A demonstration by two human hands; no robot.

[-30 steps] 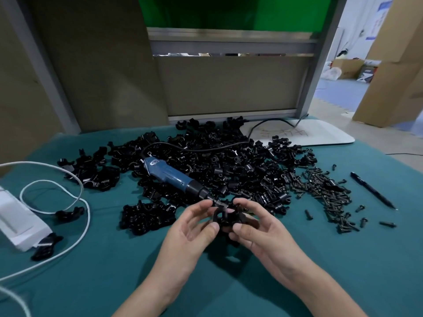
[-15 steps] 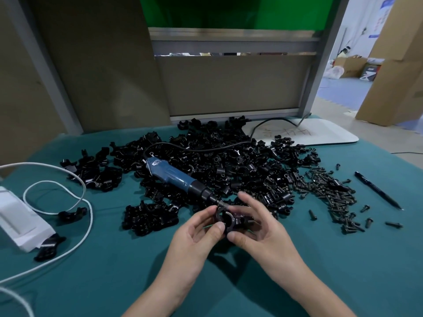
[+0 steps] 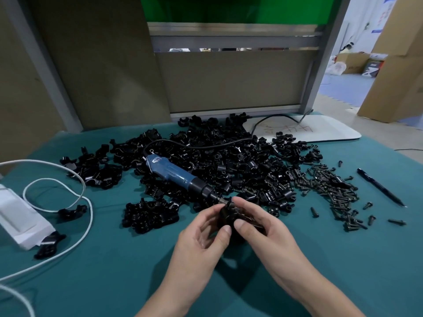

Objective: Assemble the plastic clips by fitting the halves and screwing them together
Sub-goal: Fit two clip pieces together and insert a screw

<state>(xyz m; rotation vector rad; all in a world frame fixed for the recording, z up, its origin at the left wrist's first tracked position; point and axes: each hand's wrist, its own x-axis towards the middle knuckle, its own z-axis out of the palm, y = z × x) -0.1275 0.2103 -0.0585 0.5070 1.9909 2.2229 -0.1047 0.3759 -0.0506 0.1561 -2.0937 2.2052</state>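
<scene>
Two bare hands meet low in the middle of the picture, over the teal cloth desk (image 3: 114,282). The left hand (image 3: 201,243) and the right hand (image 3: 263,232) are both closed around one small black plastic clip (image 3: 226,217). Thumbs press on its near side and the other fingers curl behind it. I cannot tell if the two halves have clicked all the way together, because the fingers hide the join.

The blue electric screwdriver with a black nose (image 3: 176,176) lies on the big pile of loose black clip halves (image 3: 240,165). Its long body runs from 10 o'clock down toward the hands, and its metal tip ends just beside the top of the held clip. The left hand is on that side, so I think it is the nearer one to the handle.

The heap of small dark screws (image 3: 329,188) sits at 2 o'clock from the hands, on the right hand's side. I think a screw has to be picked from there next, so the right hand has the shorter reach.

A black pen (image 3: 380,187) lies past the screws, well apart.
</scene>
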